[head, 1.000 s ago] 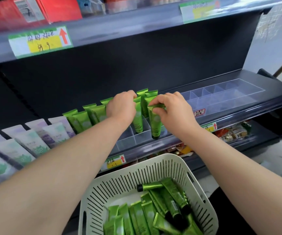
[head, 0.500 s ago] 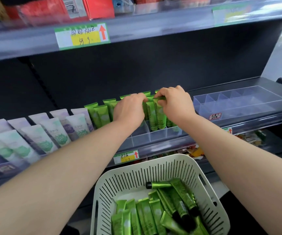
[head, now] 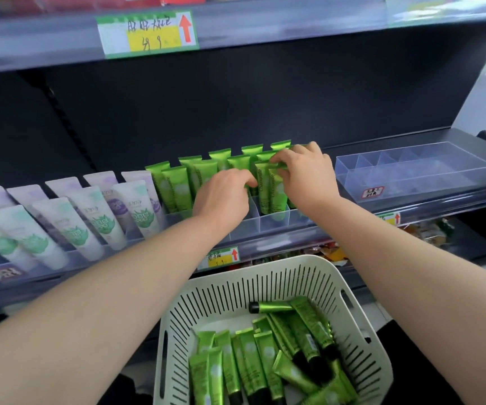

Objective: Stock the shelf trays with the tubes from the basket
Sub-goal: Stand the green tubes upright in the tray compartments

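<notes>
In the head view, at centre frame, the right hand [head: 306,176] is pinching the crimped top of a green tube [head: 277,194] that is standing upright in the shelf tray [head: 274,225]; just left of it, the left hand [head: 221,197] is curling its fingers against the standing tubes [head: 205,173], though whether it is grasping one cannot be told; at lower centre, the basket [head: 265,276] is holding loose tubes [head: 247,355].

The left forearm [head: 104,290] and right forearm [head: 411,276] are showing bare all the way to the picture's edge; the left hand [head: 221,198] and right hand [head: 307,175] are likewise showing bare. Both arms are looking smooth.
</notes>
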`<state>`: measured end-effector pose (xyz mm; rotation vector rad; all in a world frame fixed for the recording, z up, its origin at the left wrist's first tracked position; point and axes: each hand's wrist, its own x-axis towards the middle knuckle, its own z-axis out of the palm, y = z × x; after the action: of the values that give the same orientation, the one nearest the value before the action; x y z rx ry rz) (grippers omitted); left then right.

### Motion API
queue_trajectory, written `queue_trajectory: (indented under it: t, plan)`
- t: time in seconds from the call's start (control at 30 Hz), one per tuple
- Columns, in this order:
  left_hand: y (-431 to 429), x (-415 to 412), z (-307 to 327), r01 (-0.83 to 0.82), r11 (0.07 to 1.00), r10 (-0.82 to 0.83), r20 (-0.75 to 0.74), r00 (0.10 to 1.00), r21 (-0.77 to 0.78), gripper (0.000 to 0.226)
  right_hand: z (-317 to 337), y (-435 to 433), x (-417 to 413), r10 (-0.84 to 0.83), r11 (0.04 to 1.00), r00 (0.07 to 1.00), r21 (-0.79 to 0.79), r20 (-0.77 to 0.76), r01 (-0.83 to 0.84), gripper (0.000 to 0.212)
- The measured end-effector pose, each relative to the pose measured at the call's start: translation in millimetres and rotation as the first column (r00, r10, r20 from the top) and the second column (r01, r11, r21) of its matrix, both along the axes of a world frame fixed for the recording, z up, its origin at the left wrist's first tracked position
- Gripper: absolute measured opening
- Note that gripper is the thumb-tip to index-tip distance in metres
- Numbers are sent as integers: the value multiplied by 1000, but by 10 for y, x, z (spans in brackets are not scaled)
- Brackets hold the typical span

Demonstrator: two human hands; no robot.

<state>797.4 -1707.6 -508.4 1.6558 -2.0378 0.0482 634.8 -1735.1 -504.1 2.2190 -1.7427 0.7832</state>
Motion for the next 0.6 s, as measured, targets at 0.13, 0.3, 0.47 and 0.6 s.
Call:
queue_trajectory:
  t: [0.13,0.3,0.47,0.6]
  plan:
    - [120,19,-130,61,998,-61,-17,998,1,32,-166,287,-40,58,988,996,-148,64,-48,23]
    - [320,9,-437,99,991,-95,-45,994,92,31,-769,698,-161,72,994,997,-80,23,-70,22]
    - [494,-20,-891,55,954,-64,22,998,295,36,-1313,927,-284,59,928,990,374,-128,-7,31]
    - [577,1,-1354,34,879,-100,115,988,476,42,-1669,983,-292,49,687,989,724,-140,69,41]
